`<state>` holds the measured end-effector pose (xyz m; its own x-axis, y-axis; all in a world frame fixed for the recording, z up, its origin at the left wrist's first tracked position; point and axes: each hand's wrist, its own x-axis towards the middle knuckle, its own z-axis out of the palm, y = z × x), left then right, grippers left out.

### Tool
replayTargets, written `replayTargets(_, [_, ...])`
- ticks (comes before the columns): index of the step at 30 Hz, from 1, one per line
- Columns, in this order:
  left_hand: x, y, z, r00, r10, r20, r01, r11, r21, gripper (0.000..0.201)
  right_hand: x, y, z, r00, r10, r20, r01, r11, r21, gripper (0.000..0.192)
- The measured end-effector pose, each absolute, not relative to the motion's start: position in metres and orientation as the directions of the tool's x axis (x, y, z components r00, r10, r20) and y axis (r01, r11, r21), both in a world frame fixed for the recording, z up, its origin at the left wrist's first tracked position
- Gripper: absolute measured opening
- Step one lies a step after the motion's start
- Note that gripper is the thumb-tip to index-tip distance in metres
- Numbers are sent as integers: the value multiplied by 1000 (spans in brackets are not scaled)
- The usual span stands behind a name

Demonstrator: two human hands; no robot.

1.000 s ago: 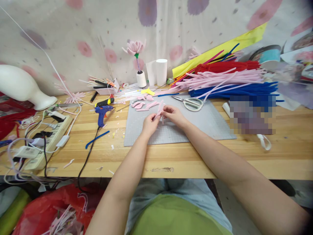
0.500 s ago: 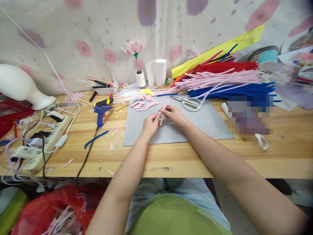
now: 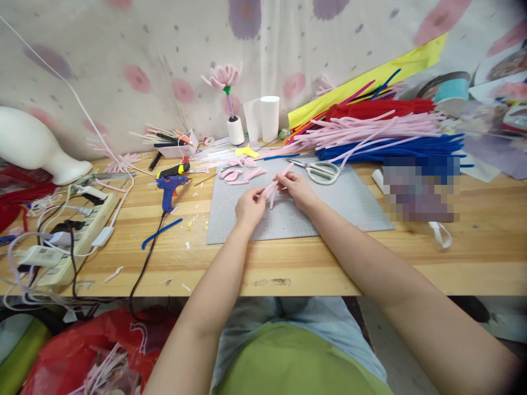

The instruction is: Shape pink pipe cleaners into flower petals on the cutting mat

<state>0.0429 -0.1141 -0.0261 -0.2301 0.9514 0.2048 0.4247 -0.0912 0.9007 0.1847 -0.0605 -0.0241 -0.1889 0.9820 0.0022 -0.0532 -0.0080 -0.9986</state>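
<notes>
Over a grey cutting mat (image 3: 337, 206), my left hand (image 3: 248, 207) and my right hand (image 3: 297, 189) together pinch a bent pink pipe cleaner piece (image 3: 274, 186). The left fingers grip its lower end and the right fingers hold the upper part, which slants up to the right. Several finished pink petal shapes (image 3: 241, 173) lie on the mat just beyond my hands. White-handled scissors (image 3: 320, 170) rest on the mat to the right of my right hand.
A blue glue gun (image 3: 168, 189) and its black cord lie left of the mat. A power strip (image 3: 78, 230) with tangled cables sits at the far left. Piles of pink, blue and red pipe cleaners (image 3: 387, 134) fill the back right. A pink flower (image 3: 224, 77) stands in a spool.
Both hands have turned the pink piece slightly, so its upper end now points more to the right. The view shifted a little; nothing else on the table moved.
</notes>
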Motion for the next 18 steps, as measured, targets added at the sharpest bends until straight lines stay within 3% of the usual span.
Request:
replayTargets(4, [45, -109, -20, -228, 956, 184, 205, -138, 969, 34, 180, -66, -19, -287, 957, 43, -7, 42, -999, 41])
replayTargets(8, [46, -105, -16, -108, 990, -89, -80, 81, 994, 24, 170, -70, -14, -299, 952, 63, -61, 47, -997, 40])
replayTargets(12, [43, -104, -12, -220, 949, -226, -324, 147, 934, 20, 161, -73, -20, -275, 961, -5, -36, -15, -999, 44])
replayTargets(15, [40, -104, -10, -256, 929, -269, -411, 148, 900, 22, 158, -75, -28, -362, 932, -9, 88, 24, -996, 37])
replayTargets(18, [39, -105, -9, -228, 931, -285, -431, 166, 887, 22, 159, -75, -32, -344, 938, 40, 186, 109, -976, 33])
